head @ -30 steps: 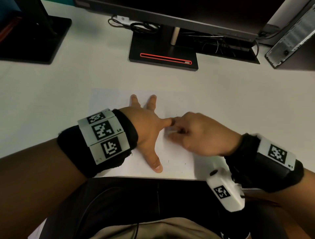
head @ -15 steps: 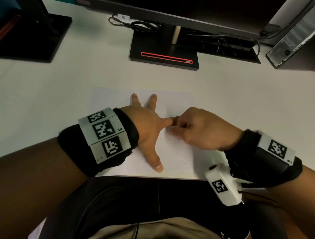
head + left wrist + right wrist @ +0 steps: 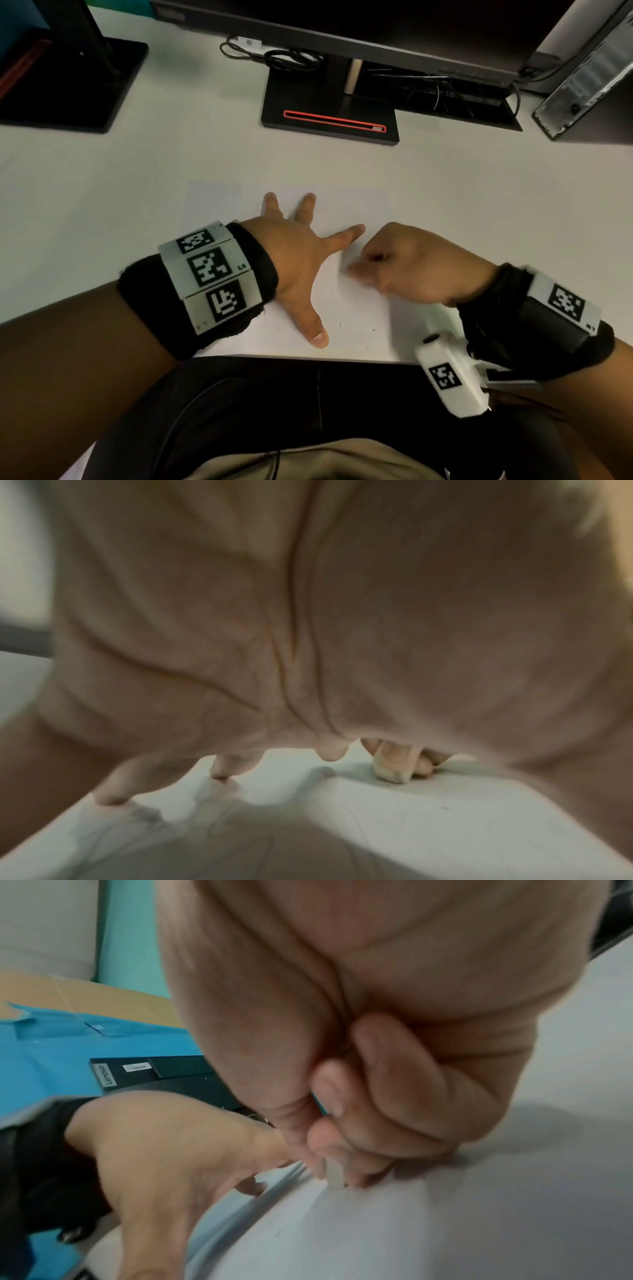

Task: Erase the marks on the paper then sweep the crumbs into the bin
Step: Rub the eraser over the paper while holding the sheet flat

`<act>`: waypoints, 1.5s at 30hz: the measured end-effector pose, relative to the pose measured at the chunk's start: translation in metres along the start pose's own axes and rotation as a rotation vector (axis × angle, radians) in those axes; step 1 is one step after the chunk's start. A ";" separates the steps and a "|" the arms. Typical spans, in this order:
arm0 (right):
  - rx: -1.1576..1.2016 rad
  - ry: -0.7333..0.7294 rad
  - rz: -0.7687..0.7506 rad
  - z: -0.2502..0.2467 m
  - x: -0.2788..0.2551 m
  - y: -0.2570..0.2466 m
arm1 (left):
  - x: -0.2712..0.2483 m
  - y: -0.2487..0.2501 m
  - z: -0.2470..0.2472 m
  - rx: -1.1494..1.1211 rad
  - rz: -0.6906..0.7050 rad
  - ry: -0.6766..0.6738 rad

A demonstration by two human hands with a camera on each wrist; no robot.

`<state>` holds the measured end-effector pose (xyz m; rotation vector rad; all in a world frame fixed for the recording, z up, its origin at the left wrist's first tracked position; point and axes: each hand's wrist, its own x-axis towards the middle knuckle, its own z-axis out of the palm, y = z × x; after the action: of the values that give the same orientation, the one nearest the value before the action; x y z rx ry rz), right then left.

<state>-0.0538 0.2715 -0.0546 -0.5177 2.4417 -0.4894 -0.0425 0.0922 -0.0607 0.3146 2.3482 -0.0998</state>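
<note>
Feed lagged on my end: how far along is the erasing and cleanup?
Erasing is in hand: the left hand presses the paper flat while the right hand pinches an eraser against it. A few small marks remain. Sweeping is not begun; no bin is in view.

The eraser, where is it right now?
The eraser is pinched in the right hand, its tip pressed on the paper just right of the left hand that is spread flat on the sheet.

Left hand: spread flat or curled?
Spread flat: the left hand presses the paper, fingers splayed and straight in the head view.
</note>
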 end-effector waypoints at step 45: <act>1.604 -0.086 0.214 0.061 -0.039 -0.019 | -0.017 -0.026 -0.004 0.037 -0.015 0.028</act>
<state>0.0171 0.2598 -0.0739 0.4008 1.2869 -1.8986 -0.0401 0.0647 -0.0472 0.3179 2.3793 -0.1471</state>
